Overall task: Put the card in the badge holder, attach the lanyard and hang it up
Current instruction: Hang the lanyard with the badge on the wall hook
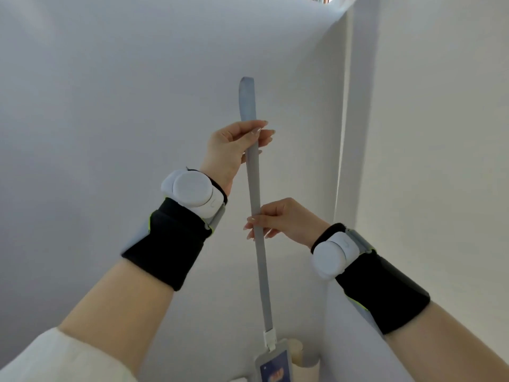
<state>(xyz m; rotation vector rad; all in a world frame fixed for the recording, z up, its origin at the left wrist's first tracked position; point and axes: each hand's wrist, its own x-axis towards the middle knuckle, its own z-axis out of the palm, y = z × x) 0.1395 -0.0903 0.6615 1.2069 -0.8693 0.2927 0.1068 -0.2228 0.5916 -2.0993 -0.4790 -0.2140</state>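
A grey lanyard [256, 205] runs nearly upright in front of a white wall, its loop end at the top. My left hand [234, 147] pinches the strap high up, just below the loop. My right hand [278, 219] pinches it lower, about halfway down. At the strap's bottom a white clip [270, 339] joins it to a clear badge holder [274, 366] that has a dark blue card inside. The holder hangs at the bottom edge of the view and is partly cut off. No hook shows at the loop.
A white wall [124, 92] fills the view, with a protruding corner [344, 133] to the right. A small round cream object [298, 351] sits low behind the badge holder. Both wrists carry white devices on black bands.
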